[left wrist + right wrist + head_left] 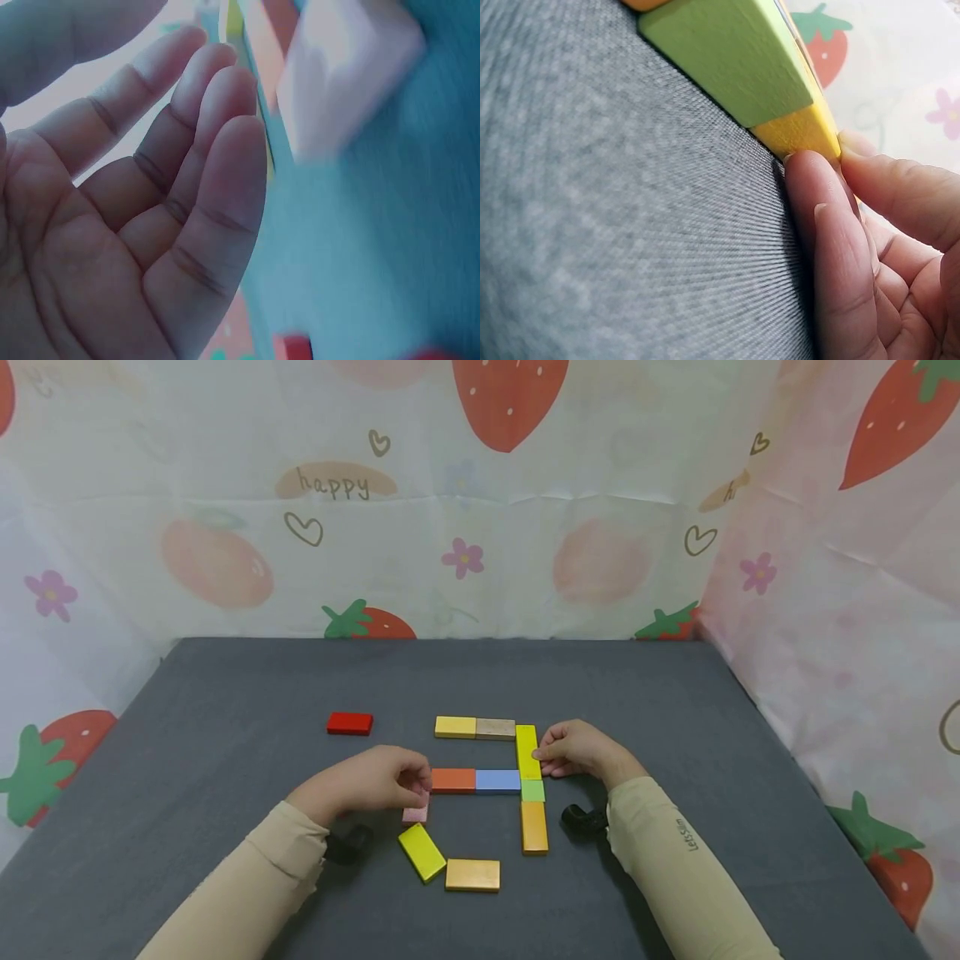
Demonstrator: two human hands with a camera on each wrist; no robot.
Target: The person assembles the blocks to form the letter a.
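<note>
My right hand (588,752) pinches the long yellow block (526,745), thumb at its top and fingertips against its outer side. In the right wrist view, the yellow block (799,133) meets a green block (731,60) end to end. Over a pink block (415,814) hovers my left hand (371,781), hiding part of it. The left wrist view shows that hand's fingers loosely bent with nothing between them, and the pale pink block (341,71) beyond, blurred. Between the hands lie an orange-red block (453,781) and a blue block (498,782), touching in a row.
An orange block (534,828) continues the right column. Behind lie a pale yellow block (455,727) and a wood-grain block (495,728). Nearer are a tilted yellow block (422,853) and a tan block (472,875). A red block (349,723) sits apart on the grey cloth (247,710).
</note>
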